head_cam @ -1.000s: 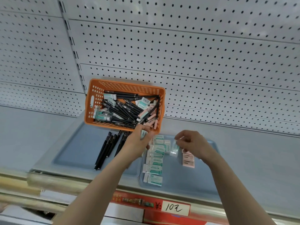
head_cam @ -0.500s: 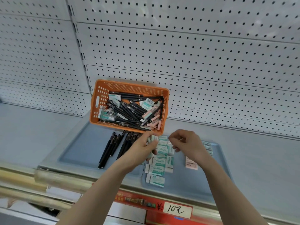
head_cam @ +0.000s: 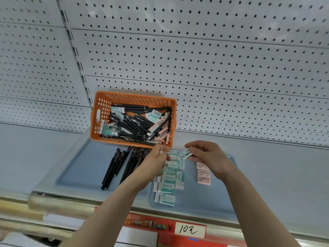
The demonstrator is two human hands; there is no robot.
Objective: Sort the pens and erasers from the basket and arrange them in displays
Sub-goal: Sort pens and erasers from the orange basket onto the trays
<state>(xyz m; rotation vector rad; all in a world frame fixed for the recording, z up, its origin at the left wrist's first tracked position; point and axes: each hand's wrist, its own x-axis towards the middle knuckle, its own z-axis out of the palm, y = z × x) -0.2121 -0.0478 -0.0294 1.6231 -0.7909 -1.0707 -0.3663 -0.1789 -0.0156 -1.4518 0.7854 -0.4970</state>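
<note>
- Orange basket (head_cam: 135, 100) at the back of the shelf (head_cam: 26, 157), pushed up against the pegboard wall (head_cam: 213, 68).
- Inside the basket, a tangle of loose pens (head_cam: 135, 124), all black, mixed with loose erasers (head_cam: 154, 114), some green-and-white and some pink.
- Just in front of the basket's near edge, left hand (head_cam: 157, 158) with fingers curled tight round a bunch of erasers (head_cam: 165, 164). Only white ends showing between the fingers.
- In front of the basket's near right corner, right hand (head_cam: 207, 155) with thumb and fingertips pinching a single eraser (head_cam: 185, 154). Green-and-white, held in the air just beside the left hand.
- In front of the basket and to the left, a row of pens (head_cam: 113, 168) laid side by side on the left tray (head_cam: 80, 168), lengthwise away from the basket.
- Straight in front of the basket, below the hands, a column of erasers (head_cam: 168, 187) in green-and-white on the right tray (head_cam: 222, 196), partly hidden by the left forearm.
- In front of the basket and further right, on that same tray, a short column of pink erasers (head_cam: 203, 175), its far end hidden under the right hand.
- Furthest in front of the basket, on the shelf's front edge, a red strip with a white price tag (head_cam: 189, 229) handwritten "10".
</note>
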